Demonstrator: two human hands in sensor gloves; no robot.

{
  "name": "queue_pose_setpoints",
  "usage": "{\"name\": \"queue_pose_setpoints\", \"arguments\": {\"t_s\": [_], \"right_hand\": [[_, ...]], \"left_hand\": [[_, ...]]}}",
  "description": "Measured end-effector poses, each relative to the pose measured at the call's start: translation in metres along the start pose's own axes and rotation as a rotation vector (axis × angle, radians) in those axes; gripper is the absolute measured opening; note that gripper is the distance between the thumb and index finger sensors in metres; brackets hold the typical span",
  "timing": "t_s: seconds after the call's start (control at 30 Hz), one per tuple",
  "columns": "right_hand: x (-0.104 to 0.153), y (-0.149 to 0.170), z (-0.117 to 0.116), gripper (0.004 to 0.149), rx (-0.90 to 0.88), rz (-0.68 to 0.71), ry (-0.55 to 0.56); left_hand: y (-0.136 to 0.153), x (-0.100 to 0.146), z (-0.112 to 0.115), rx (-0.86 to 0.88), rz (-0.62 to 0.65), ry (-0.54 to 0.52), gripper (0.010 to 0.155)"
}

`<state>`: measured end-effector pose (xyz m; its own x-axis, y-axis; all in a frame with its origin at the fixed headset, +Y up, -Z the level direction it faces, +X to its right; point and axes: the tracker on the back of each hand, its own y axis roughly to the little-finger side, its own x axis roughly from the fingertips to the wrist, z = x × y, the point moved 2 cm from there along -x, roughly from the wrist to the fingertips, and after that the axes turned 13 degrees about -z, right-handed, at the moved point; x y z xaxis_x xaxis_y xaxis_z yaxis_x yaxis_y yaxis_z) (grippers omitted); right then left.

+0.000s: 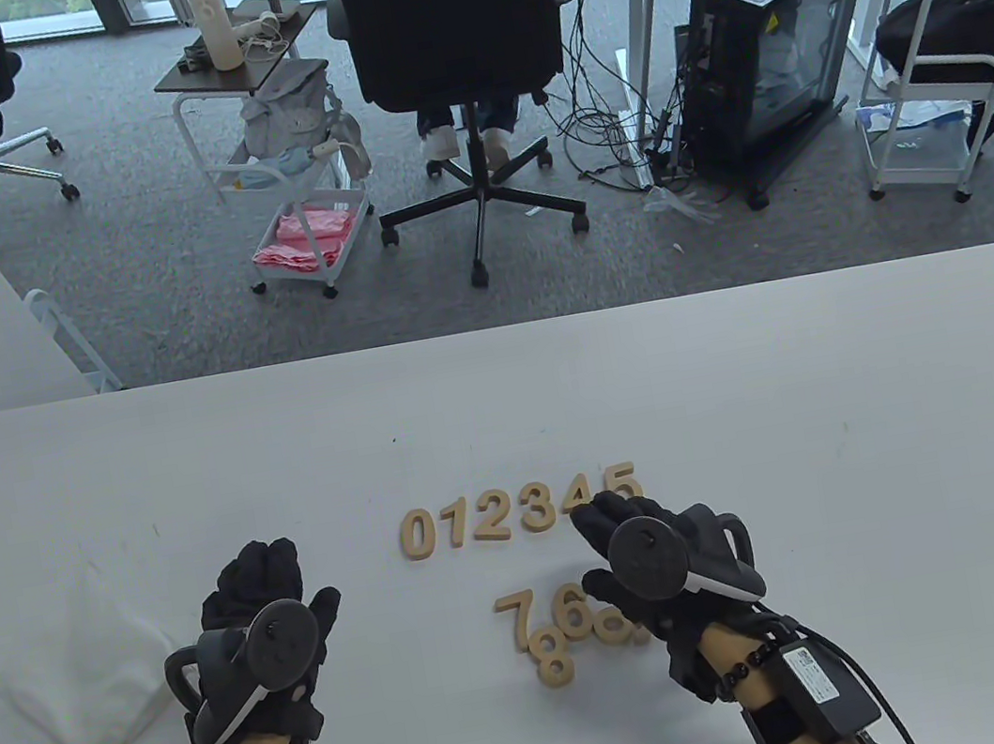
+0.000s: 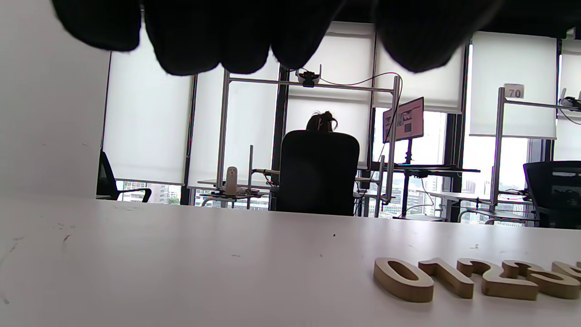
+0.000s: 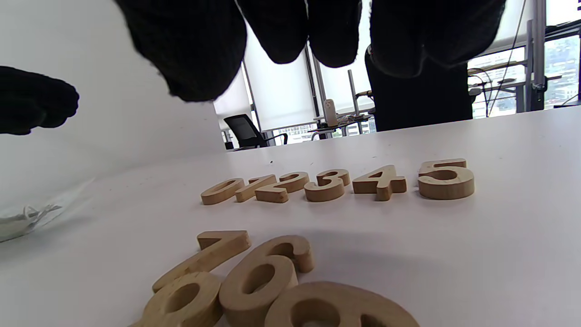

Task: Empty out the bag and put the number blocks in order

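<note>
Wooden number blocks 0 (image 1: 417, 534), 1 (image 1: 454, 525), 2 (image 1: 490, 519), 3 (image 1: 538, 510), 4 (image 3: 379, 181) and 5 (image 3: 445, 179) lie in a row on the white table (image 1: 849, 427). Nearer me sits a loose cluster: 7 (image 1: 519, 617), 8 (image 1: 553, 657), 6 (image 1: 576, 614) and one more block (image 3: 336, 309), which my right hand partly hides in the table view. That right hand (image 1: 611, 514) hovers over the 4 and 5 with straight fingers, holding nothing. The left hand (image 1: 264, 573) rests on the table left of the row, also holding nothing. The white bag (image 1: 82, 679) lies flat at far left.
Beyond the table's far edge (image 1: 490, 329) a person sits in a black office chair (image 1: 452, 18), with carts, a computer tower (image 1: 776, 49) and cables on the floor. Bare table surface stretches right of the 5 and behind the row.
</note>
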<state>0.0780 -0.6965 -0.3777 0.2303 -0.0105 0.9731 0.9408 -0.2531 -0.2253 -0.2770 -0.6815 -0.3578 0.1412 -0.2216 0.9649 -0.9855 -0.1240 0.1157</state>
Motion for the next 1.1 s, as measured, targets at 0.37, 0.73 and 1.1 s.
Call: {"name": "queue_pose_setpoints", "arguments": {"t_s": [0.37, 0.73, 1.1], "right_hand": [[-0.012, -0.022, -0.047, 0.077, 0.165, 0.084, -0.233], [-0.02, -0.03, -0.082, 0.079, 0.289, 0.078, -0.327], [-0.023, -0.029, -0.09, 0.074, 0.311, 0.067, -0.34]], "left_hand": [[0.0, 0.0, -0.001, 0.002, -0.002, -0.002, 0.074], [0.0, 0.001, -0.001, 0.001, -0.002, 0.001, 0.074], [0.0, 0.001, -0.001, 0.002, -0.002, 0.001, 0.074]]}}
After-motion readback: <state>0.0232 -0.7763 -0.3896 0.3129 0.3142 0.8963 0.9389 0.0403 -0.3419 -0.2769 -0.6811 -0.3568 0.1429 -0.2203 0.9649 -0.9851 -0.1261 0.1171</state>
